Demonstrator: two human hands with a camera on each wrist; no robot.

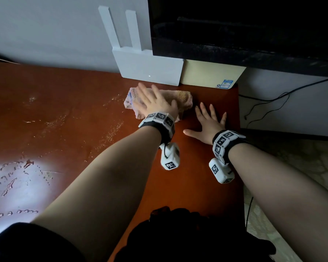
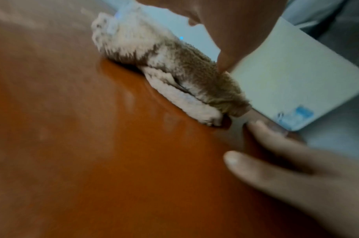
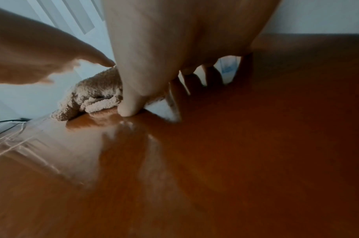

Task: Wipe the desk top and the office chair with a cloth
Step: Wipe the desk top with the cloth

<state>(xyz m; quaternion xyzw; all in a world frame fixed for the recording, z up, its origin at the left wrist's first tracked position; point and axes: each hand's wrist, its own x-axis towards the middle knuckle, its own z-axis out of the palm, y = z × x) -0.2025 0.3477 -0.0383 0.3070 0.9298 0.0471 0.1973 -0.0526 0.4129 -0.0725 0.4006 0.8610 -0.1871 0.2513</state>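
A crumpled terry cloth (image 1: 180,100), pale pink with tan-brown patches, lies bunched on the far right part of a glossy reddish-brown desk top (image 1: 64,114), just in front of a white router (image 1: 150,69) with upright antennas and a cream-coloured box (image 1: 210,74) bearing a small blue label. The left hand (image 1: 153,102) lies flat on the cloth, fingers straight and spread, pressing it down rather than gripping it. The right hand (image 1: 209,122) rests palm-down on the bare desk just beside the cloth, fingers splayed and straight, holding nothing. Both wrists wear black bands with white marker blocks. Wet streaks and droplets (image 1: 13,178) glisten across the left side of the desk. Behind stands a pale grey wall (image 1: 45,29), a large dark screen (image 1: 244,29) hangs above the box, and black cables (image 1: 269,103) trail down past the desk's right edge. The left wrist view, blurred, shows the cloth's (image 2: 170,72) shaggy pile up close, folded in layers, with the box's (image 2: 296,83) label behind it. The right wrist view shows the right thumb tip (image 3: 129,111) touching the desk, the cloth (image 3: 91,96) beyond it, and reflections on the wet surface.
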